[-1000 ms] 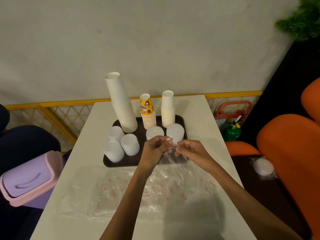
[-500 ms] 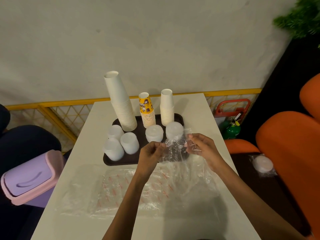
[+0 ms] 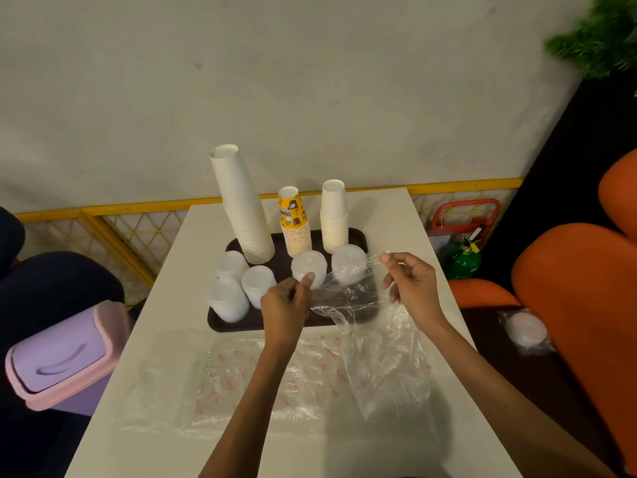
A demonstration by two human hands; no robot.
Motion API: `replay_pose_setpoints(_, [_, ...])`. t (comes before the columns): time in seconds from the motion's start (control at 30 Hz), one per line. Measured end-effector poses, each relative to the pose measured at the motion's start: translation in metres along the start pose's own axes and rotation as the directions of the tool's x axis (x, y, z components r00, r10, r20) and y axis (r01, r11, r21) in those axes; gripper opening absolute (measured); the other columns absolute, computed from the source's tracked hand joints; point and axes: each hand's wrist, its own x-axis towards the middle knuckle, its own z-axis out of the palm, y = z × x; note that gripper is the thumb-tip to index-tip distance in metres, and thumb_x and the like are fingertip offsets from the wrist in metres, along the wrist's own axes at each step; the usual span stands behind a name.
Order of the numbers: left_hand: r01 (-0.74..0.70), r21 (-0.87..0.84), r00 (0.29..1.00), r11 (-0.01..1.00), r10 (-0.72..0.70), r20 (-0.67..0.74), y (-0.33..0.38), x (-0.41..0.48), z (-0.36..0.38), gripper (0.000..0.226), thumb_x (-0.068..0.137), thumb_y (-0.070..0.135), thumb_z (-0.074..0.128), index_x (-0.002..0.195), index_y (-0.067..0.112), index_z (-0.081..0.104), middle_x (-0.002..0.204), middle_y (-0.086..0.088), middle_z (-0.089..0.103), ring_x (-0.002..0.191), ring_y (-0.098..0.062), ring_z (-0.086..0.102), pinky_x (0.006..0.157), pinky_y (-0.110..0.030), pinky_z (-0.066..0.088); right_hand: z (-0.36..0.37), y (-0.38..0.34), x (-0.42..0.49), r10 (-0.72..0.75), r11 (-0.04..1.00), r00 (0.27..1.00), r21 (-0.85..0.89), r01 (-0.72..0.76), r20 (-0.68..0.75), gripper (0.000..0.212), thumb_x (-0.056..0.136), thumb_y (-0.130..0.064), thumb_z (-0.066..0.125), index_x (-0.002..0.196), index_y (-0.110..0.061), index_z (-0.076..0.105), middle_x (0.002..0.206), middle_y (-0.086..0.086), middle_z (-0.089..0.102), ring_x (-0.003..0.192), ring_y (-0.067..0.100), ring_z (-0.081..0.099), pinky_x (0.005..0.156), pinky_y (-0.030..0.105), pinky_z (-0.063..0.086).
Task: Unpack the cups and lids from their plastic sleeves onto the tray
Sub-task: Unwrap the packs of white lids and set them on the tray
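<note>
The step in hand looks like the tail end of one unpacking: the clear plastic sleeve [image 3: 382, 360] held between both hands appears empty, and its film is drawn taut above the near right corner of the tray [image 3: 241, 326]. The left hand [image 3: 286, 307] pinches one edge of the film between thumb and curled fingers, just in front of a lid stack [image 3: 308, 267]. The right hand [image 3: 415, 288] nips the opposite edge between thumb and forefinger, its other fingers loosely curled and off the film. From that stretched top edge the sleeve hangs down past the tray's near edge, and its lower end trails onto the table [image 3: 389, 215] towards the near right corner. A second lid stack [image 3: 348, 263] shows through the film. Three more lid stacks [image 3: 258, 284] crowd the tray's left edge, and along its far edge stand a tall white cup stack [image 3: 246, 215], a printed yellow stack [image 3: 293, 219] and a shorter white stack [image 3: 333, 215]. The next move probably calls for getting rid of this limp film, either onto the flattened sleeves [image 3: 248, 384] along the table's near edge or into the lilac bin [image 3: 62, 357] off the table's left edge. After that, a wrapped pack [image 3: 525, 331] waits beyond the table's right edge.
</note>
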Motion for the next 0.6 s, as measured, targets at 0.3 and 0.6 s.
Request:
replay_pose_setpoints(0.3, [-0.142, 0.07, 0.922, 0.987, 0.106, 0.373, 0.027, 0.015, 0.013, 0.031, 0.092, 0.043, 0.057, 0.104, 0.015, 0.063, 0.09, 0.006, 0.063, 0.08, -0.003, 0.057, 0.07, -0.016, 0.044, 0.011, -0.012, 0.001, 0.054, 0.998, 0.968, -0.053, -0.042, 0.247, 0.015, 0.089, -0.018, 0.06, 0.095, -0.007, 0.068, 0.057, 0.001, 0.065, 0.037, 0.01, 0.052, 0.037, 0.019, 0.04])
replay_pose_setpoints(0.6, [0.236, -0.355, 0.964, 0.904, -0.173, 0.202, 0.013, 0.032, -0.01, 0.016, 0.097, 0.02, 0.05, 0.089, 0.014, 0.062, 0.079, -0.009, 0.058, 0.071, -0.021, 0.051, 0.069, -0.033, 0.044, -0.032, -0.007, 0.0, 0.405, 0.905, 0.798, -0.324, -0.278, 0.446, 0.04, 0.074, -0.043, 0.063, 0.1, -0.014, 0.068, 0.087, 0.001, 0.074, 0.08, 0.011, 0.069, 0.069, 0.02, 0.053])
